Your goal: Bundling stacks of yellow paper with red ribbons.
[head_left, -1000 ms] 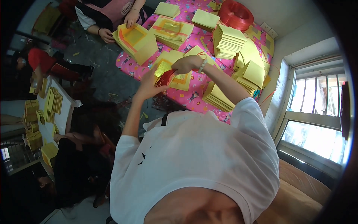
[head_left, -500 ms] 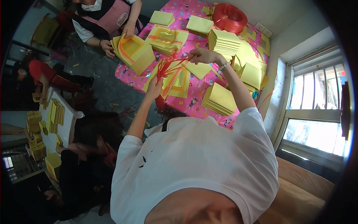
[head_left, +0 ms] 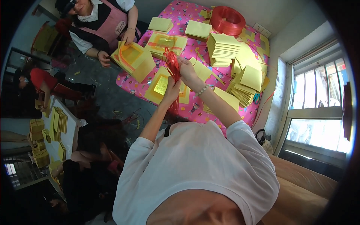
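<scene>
A bundle of thin red plastic strands (head_left: 171,62) is bunched up between my hands above the near part of the table. My left hand (head_left: 172,90) is closed around the lower part of the bundle, and loose ends hang below it. Higher up, my right hand (head_left: 187,72) has its fingers closed on the same strands, close to the left. Beneath them lies yellow paper with a shiny gold square (head_left: 161,86), partly covered by my left forearm and hand. Just beyond the bundle rests a thick stack of yellow paper (head_left: 167,42) with orange and gold marks.
Stacks of yellow paper (head_left: 223,48) stand on the pink patterned tablecloth (head_left: 125,80), beside a coil of red plastic twine (head_left: 228,20). A co-worker in a pink apron (head_left: 112,22) handles yellow sheets (head_left: 144,67) at the far left. People sit around a white table (head_left: 71,129) on the left.
My right hand has come in from the right to the left hand. The strands, spread between the hands before, are now gathered upright. My left hand has shifted slightly right.
</scene>
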`<state>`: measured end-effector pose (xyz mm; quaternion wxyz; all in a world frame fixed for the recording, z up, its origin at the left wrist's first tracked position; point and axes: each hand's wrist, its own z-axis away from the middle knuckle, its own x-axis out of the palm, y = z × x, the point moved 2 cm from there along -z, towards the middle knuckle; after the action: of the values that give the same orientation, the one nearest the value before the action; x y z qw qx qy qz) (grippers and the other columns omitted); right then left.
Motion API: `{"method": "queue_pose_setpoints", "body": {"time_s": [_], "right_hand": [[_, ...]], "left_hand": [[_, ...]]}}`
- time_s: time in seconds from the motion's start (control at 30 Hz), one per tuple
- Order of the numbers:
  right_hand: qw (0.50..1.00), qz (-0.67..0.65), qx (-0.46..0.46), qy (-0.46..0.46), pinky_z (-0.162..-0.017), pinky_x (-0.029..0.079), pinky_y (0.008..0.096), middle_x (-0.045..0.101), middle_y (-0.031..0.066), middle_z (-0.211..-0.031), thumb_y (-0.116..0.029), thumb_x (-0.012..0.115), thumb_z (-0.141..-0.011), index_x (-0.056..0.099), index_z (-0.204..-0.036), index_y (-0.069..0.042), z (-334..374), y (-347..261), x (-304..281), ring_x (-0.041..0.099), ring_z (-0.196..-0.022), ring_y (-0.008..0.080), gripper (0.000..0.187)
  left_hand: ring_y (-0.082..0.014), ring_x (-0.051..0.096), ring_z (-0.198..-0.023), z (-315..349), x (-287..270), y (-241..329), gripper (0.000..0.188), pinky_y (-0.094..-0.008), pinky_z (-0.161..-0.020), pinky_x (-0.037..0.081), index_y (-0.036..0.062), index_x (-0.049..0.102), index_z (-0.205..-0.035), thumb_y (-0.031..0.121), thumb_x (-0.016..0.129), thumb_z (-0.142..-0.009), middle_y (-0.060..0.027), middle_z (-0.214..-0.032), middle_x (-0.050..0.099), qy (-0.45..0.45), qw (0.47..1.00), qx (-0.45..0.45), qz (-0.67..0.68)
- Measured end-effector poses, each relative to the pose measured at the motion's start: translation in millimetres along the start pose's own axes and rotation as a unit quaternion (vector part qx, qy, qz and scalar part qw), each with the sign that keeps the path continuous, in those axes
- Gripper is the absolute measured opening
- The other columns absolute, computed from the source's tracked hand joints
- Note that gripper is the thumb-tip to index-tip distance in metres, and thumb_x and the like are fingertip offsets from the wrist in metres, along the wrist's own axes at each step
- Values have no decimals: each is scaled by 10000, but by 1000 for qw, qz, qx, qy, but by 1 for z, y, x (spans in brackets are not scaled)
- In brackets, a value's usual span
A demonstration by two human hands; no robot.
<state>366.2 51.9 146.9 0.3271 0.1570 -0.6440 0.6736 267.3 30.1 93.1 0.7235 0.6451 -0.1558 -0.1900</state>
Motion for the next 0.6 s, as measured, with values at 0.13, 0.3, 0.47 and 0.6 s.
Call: {"method": "queue_pose_setpoints", "body": {"time_s": [0.13, 0.3, 0.47, 0.6], "right_hand": [[991, 114, -11, -71, -750, 442, 238, 560, 80, -1026, -290, 342, -944, 493, -1149, 17, 11, -13, 10, 540, -843, 115, 399], [911, 313, -59, -262, -873, 417, 298, 429, 132, -1250, -453, 222, -932, 340, -1284, 4, 32, 7, 21, 500, -1026, 162, 589], [857, 212, 266, -386, -737, 457, 286, 600, 79, -817, -468, 282, -921, 526, -1045, 6, 66, 44, 16, 574, -778, 152, 547], [799, 226, 272, -486, -556, 414, 211, 500, -13, -662, -386, 481, -881, 558, -863, -33, 67, 56, -8, 486, -584, 71, 362]], "left_hand": [[-204, 512, -801, 6, -16, 30, 198, -331, -742, 388, -5, 530, -890, 169, 435, -884, -76, -855, 550, 92, 983, 152, -40], [-164, 523, -723, 15, -52, 75, 215, -327, -698, 419, 63, 479, -805, 220, 401, -928, -38, -754, 523, 138, 955, 102, 242], [-114, 360, -530, 26, -91, 109, 214, -279, -570, 372, 91, 446, -758, 231, 414, -918, 13, -595, 360, 109, 892, 67, 433], [-102, 318, -532, 36, -163, 85, 198, -253, -543, 311, 86, 445, -753, 206, 405, -905, 22, -593, 330, 31, 833, 72, 548]]}}
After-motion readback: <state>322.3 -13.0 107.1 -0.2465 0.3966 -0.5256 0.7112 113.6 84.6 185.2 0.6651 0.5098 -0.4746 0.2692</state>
